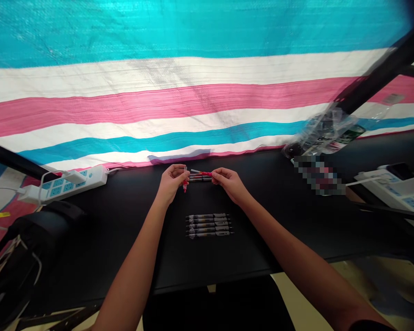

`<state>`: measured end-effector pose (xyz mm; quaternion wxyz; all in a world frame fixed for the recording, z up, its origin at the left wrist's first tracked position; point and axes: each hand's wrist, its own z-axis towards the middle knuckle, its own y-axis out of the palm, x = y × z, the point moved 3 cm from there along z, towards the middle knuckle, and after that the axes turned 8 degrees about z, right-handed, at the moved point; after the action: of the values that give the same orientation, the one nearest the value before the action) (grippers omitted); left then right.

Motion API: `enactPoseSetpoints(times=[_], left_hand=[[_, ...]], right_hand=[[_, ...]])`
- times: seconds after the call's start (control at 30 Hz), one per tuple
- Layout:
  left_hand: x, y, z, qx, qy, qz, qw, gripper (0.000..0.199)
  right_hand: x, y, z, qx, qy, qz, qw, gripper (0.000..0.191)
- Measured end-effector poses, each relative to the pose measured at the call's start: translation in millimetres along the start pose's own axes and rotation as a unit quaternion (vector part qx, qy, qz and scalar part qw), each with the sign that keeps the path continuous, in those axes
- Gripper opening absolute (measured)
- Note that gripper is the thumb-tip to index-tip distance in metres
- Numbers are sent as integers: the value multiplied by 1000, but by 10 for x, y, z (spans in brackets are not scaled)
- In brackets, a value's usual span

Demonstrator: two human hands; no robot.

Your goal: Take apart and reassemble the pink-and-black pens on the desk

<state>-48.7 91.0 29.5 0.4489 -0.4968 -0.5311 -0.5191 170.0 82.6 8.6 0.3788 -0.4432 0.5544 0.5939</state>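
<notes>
My left hand (171, 181) pinches a small red and transparent pen part (185, 181) upright between its fingertips. My right hand (228, 180) grips the end of a pen with a red section (202, 173), holding it level and pointing towards the left hand. Just below that pen, two dark pens (200, 179) lie close between my hands, partly hidden by my fingers. Nearer me on the black table (100, 257), several pens (209, 225) lie side by side in a tight horizontal row.
A white power strip (64, 184) lies at the table's far left edge, and another (393, 193) sits at the right. A crumpled plastic bag (324, 131) and a pixelated object (319, 174) are far right. A black bag (31, 248) is left. A striped tarpaulin (158, 101) hangs behind.
</notes>
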Motion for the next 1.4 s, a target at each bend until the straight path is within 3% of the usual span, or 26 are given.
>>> enactPoseSetpoints(times=[0.3,0.5,0.97,1.4], left_hand=[[25,11,-21,-52,-10,26,998,45],[18,-12,-14,-56,-7,27,998,42],[-2,-53,10,-76,24,84,993,39],[36,-26,-14,-86,21,120,989,40]], right_hand=[[19,-23,31,-3,-33,-12,999,32],[29,-24,36,-12,-43,-37,998,33],[-24,-9,8,2,5,2,1000,31],[-44,20,-6,-16,-13,-96,995,34]])
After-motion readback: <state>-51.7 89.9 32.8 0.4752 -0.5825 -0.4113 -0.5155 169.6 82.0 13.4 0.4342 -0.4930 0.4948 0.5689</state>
